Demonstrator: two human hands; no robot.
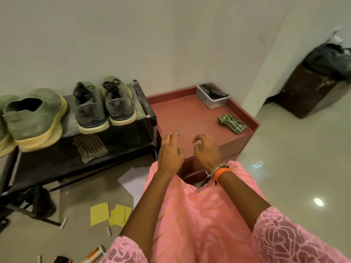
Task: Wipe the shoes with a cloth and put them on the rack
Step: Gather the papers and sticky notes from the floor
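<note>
Both hands, left (170, 151) and right (206, 149), are hovering at frame centre with loosely curled, empty grips. Green sneakers (103, 105) are sitting on the rack (144, 99) at left; the striped cloth (230, 123) is lying on the red step (180, 114), right of centre.

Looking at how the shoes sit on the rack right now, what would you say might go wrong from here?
1. The large green shoe overhangs the rack's top shelf at the front edge; a nudge might tip it off.
2. Yellow papers lie on the floor by the rack, a possible slip underfoot.
3. Both the left hand and right hand are empty; the striped cloth lies apart on the red step.
</note>
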